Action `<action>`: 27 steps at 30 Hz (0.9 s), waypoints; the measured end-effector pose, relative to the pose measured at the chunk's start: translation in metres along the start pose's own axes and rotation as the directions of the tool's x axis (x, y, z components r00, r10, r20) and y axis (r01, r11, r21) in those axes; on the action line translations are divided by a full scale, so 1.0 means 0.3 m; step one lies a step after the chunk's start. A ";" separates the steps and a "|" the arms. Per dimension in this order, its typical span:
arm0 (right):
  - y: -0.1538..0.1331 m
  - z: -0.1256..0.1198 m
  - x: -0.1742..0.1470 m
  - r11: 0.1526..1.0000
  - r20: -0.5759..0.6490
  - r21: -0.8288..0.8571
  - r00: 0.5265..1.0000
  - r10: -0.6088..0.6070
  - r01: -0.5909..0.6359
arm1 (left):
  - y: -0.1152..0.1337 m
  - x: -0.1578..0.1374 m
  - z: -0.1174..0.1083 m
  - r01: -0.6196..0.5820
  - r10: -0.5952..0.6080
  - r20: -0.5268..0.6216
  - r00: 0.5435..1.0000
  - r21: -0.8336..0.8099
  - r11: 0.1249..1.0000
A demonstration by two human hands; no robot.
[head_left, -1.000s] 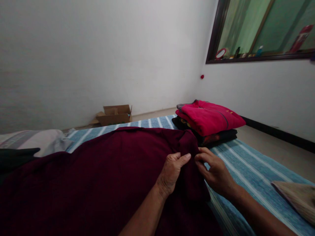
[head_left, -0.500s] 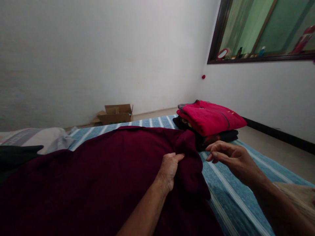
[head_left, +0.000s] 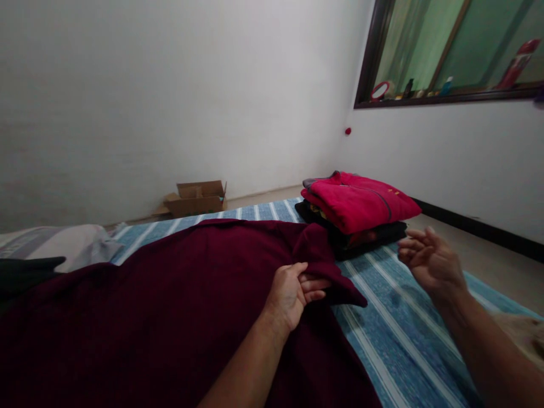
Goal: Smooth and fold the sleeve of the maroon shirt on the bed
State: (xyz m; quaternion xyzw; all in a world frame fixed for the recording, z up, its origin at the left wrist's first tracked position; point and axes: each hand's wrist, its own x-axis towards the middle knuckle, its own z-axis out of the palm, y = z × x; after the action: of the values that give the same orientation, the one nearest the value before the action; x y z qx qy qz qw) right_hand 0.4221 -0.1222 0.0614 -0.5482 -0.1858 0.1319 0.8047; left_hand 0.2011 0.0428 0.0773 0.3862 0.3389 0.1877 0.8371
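A dark maroon garment (head_left: 191, 294) lies spread over the bed, with its sleeve (head_left: 340, 283) folded towards the right edge. My left hand (head_left: 295, 292) pinches the sleeve between thumb and fingers, palm partly turned up under the cloth. To the right, my right hand (head_left: 431, 260) is raised above the striped sheet (head_left: 382, 306). It holds nothing, and its fingers are loosely bent and apart. Just beyond the sleeve sits a stack of folded clothes with a bright pink jacket (head_left: 361, 201) on top and dark clothes (head_left: 374, 238) beneath.
An open cardboard box (head_left: 195, 198) stands past the bed's far edge, by the wall. Pale cloth (head_left: 68, 243) and a dark green garment (head_left: 29, 275) lie at the left. Beige fabric (head_left: 518, 337) is at the lower right. Small bottles line the window sill (head_left: 425, 100).
My right hand has moved right, away from the garment. The sleeve end has flipped up and now points right, while my left hand has turned and kept its hold.
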 end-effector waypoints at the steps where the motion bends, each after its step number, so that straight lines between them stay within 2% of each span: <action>1: 0.002 0.051 -0.035 1.000 0.093 -0.026 0.996 0.008 -0.005 | 0.002 -0.001 0.002 0.004 -0.004 0.002 1.000 -0.011 1.000; 3: -0.008 0.153 -0.111 0.979 0.320 -0.197 0.947 0.008 0.058 | 0.005 -0.004 0.004 0.006 -0.005 0.020 1.000 -0.011 1.000; 5: -0.020 0.232 -0.178 0.889 0.522 -0.414 0.851 0.054 0.197 | 0.006 -0.009 0.005 0.008 -0.008 0.059 0.998 -0.002 1.000; 6: -0.022 0.258 -0.202 0.840 0.587 -0.467 0.807 0.062 0.275 | 0.006 -0.011 0.005 0.007 -0.007 0.085 0.996 0.003 1.000; 7: -0.018 0.275 -0.218 0.803 0.619 -0.498 0.783 0.064 0.327 | 0.006 -0.013 0.005 0.002 -0.003 0.111 0.994 0.007 1.000; 8: -0.011 0.282 -0.227 0.786 0.624 -0.510 0.779 0.059 0.350 | 0.007 -0.014 0.004 -0.006 0.004 0.134 0.991 0.010 1.000; 10: 0.014 0.279 -0.225 0.813 0.572 -0.500 0.818 0.052 0.298 | 0.007 -0.014 0.001 -0.029 0.025 0.167 0.986 0.017 0.999; 13: 0.050 0.258 -0.201 0.915 0.425 -0.396 0.899 0.107 0.078 | 0.011 -0.009 -0.009 -0.072 0.065 0.186 0.980 0.027 0.997; 15: 0.059 0.250 -0.189 0.953 0.339 -0.299 0.927 0.161 -0.056 | 0.014 -0.005 -0.017 -0.103 0.095 0.185 0.978 0.036 0.994; 18: 0.056 0.252 -0.186 0.963 0.281 -0.213 0.934 0.222 -0.165 | 0.017 0.001 -0.026 -0.138 0.126 0.168 0.978 0.062 0.988; 27: 0.040 0.243 -0.179 0.960 0.306 -0.112 0.910 0.279 -0.256 | 0.012 0.016 -0.043 -0.219 0.209 0.110 0.972 0.089 0.972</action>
State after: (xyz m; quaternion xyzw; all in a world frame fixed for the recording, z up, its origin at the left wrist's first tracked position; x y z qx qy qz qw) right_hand 0.3416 -0.0792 0.0660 -0.5677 -0.2410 0.3211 0.7187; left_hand 0.1949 0.0545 0.0719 0.4712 0.2620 0.2403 0.8072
